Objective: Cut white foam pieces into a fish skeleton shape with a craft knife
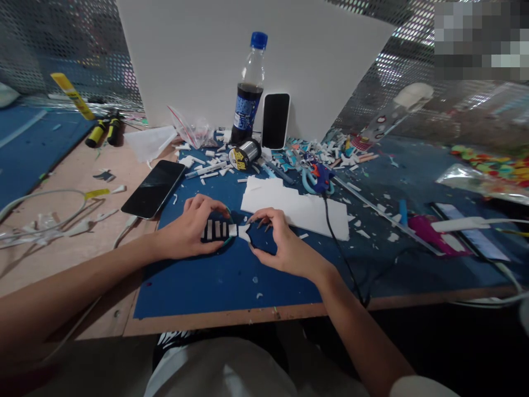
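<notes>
A row of white segments (217,229) lies on the blue cutting mat, ending on the right in a forked white tail piece (243,232), like a fish. My left hand (199,227) curves round the segments, thumb and forefinger closed in on either side near the base of the tail; its palm hides the far left end. Against the two tips of the fork rest the thumb and fingers of my right hand (283,242). Just behind the right hand is a stepped sheet of white foam board (306,209).
Behind stand a cola bottle (247,105), a propped phone (275,121) and a wire spool (246,154) amid white offcuts. A black phone (154,189) lies left; a blue hot-glue gun (321,177) trails its cord (341,253) right. Yellow-handled pliers (105,129) lie far left.
</notes>
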`<state>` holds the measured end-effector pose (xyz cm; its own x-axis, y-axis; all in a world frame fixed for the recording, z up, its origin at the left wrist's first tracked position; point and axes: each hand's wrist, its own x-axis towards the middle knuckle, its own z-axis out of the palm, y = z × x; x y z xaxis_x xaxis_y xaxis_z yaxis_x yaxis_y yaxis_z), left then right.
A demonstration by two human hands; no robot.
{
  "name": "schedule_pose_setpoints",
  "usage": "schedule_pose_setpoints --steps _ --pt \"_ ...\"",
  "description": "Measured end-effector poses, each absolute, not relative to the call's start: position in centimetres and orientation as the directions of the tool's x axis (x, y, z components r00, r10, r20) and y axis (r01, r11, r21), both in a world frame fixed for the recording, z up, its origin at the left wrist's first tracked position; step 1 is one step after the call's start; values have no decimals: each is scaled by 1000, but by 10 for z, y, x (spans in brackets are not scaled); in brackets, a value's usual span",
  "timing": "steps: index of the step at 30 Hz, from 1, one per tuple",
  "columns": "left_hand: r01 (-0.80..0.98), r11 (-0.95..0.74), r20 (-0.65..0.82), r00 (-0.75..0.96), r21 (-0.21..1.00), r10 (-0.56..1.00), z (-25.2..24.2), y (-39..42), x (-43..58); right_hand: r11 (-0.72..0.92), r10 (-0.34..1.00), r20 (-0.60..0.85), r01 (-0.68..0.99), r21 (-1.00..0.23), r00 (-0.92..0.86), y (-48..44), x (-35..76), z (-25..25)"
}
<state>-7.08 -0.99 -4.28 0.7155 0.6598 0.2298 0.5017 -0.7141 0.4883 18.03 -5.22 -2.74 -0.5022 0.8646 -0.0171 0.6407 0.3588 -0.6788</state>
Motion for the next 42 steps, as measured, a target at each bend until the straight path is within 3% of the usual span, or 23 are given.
schedule_pose_setpoints --steps 26,31,35,38,42 --pt "508 -725 223 725 465 651 -42 -10 -71 375 862 -12 652 -659 -507 -52 180 -26" --pt "512 -741 254 719 435 646 -42 -12 -71 373 841 -5 587 -719 -540 -52 184 -26" --pt "534 -730 279 690 427 668 -43 -15 -66 326 891 32 587 -741 -454 -51 185 -28" --pt "536 -720 294 671 441 681 -43 -17 -60 348 921 134 619 -704 -366 -51 182 -29" --pt "507 -727 293 686 463 666 -42 -17 -56 461 865 95 705 -539 -494 -51 174 -27"
